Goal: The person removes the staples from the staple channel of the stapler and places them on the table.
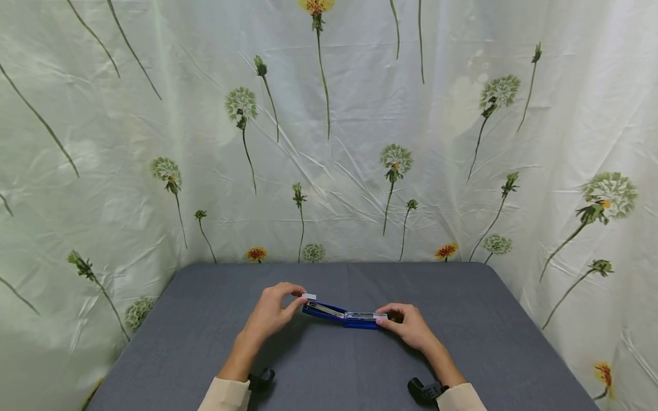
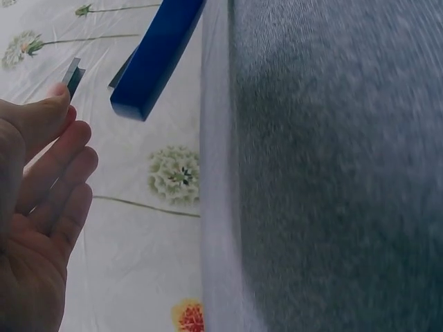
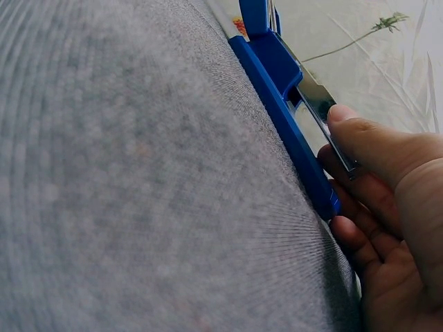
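A blue stapler (image 1: 354,323) lies opened out in the middle of the table, its top cover (image 1: 323,310) swung up and over to the left. Between thumb and forefinger my left hand (image 1: 275,308) pinches a short strip of staples (image 1: 309,296), just above the cover's end. In the left wrist view the staple strip (image 2: 73,77) is apart from the blue cover (image 2: 156,62). My right hand (image 1: 408,325) grips the stapler's right end. Seen from the right wrist, the thumb and forefinger pinch the metal magazine (image 3: 318,104) beside the blue base (image 3: 291,131).
Grey cloth covers the table (image 1: 205,308). A white curtain (image 1: 329,171) printed with dandelions hangs behind it and around the sides. Both wrists carry black straps with camera mounts (image 1: 426,392).
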The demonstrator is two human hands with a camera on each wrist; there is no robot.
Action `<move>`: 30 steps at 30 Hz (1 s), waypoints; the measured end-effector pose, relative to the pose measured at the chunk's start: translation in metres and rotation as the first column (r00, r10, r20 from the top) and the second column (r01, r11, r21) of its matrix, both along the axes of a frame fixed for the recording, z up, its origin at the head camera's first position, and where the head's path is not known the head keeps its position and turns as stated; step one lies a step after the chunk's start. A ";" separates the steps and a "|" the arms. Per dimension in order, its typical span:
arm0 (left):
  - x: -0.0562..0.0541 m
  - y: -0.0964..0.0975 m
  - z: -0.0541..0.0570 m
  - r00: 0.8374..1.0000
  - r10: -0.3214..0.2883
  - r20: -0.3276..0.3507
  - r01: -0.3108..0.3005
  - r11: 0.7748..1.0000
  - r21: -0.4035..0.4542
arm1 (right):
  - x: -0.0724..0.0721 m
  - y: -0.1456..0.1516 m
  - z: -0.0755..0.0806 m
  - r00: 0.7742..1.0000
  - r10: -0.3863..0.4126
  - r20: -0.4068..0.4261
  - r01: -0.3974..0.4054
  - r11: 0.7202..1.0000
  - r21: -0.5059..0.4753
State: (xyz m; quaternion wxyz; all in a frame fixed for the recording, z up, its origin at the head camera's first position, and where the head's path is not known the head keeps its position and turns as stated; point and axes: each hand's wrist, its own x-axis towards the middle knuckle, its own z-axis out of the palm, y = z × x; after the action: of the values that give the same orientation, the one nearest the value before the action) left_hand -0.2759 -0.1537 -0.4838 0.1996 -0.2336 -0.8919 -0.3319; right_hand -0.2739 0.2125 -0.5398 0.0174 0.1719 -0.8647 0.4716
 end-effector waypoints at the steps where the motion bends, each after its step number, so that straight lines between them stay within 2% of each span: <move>1: 0.000 -0.001 0.000 1.000 0.004 0.000 -0.004 1.000 -0.001 | 0.000 0.000 0.000 1.000 -0.001 -0.004 0.001 1.000 -0.003; 15: 0.003 -0.021 0.002 0.999 0.050 -0.008 -0.050 0.999 -0.019 | 0.000 0.000 0.000 1.000 -0.003 0.016 0.003 1.000 0.010; 23: 0.006 -0.033 -0.002 0.996 0.087 0.028 -0.086 0.996 -0.028 | 0.000 0.001 -0.001 1.000 -0.006 0.021 0.006 1.000 0.014; 30: 0.006 -0.042 -0.007 0.995 0.102 0.008 -0.101 0.994 -0.043 | 0.000 0.001 -0.001 1.000 0.012 0.004 -0.012 1.000 0.014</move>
State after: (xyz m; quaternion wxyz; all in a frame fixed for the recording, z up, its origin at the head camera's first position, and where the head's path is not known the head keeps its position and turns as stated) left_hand -0.2700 -0.1959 -0.4906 0.2066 -0.1904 -0.9105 -0.3036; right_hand -0.2741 0.2132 -0.5411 0.0119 0.1762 -0.8671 0.4657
